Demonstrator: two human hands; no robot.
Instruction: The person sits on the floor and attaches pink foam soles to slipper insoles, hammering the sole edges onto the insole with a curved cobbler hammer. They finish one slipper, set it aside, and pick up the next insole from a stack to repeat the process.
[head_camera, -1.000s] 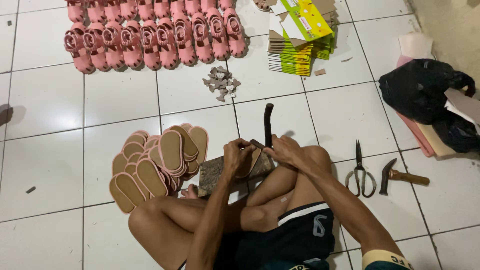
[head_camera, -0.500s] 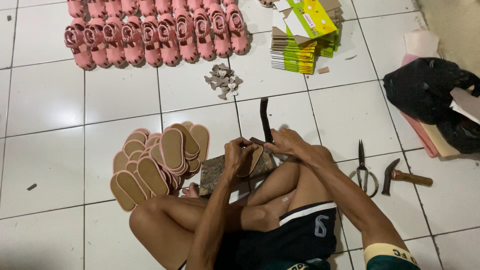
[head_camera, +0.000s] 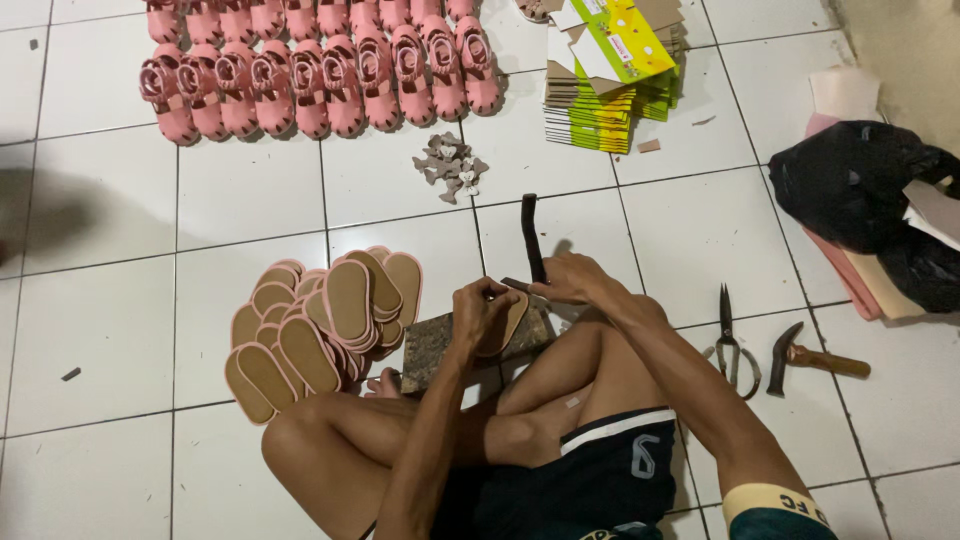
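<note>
I sit on a white tiled floor with a grey stone block (head_camera: 430, 345) between my legs. My left hand (head_camera: 480, 310) grips a tan shoe sole (head_camera: 512, 322) and presses it on the block. Just to its right, my right hand (head_camera: 577, 281) holds a dark, narrow tool (head_camera: 530, 235) whose far end points away from me. A fanned pile of tan soles with pink edges (head_camera: 320, 325) lies immediately left of the block.
Rows of finished pink sandals (head_camera: 320, 75) line the far floor. Small grey cut pieces (head_camera: 450, 168) lie beyond the tool. Stacked flat yellow-green boxes (head_camera: 610, 85) sit at the far right, a black bag (head_camera: 865, 200) further right. Scissors (head_camera: 732, 335) and a hammer (head_camera: 810, 355) lie by my right arm.
Both hands stay at the block with the sole and tool; only small shifts of the fingers and of the view.
</note>
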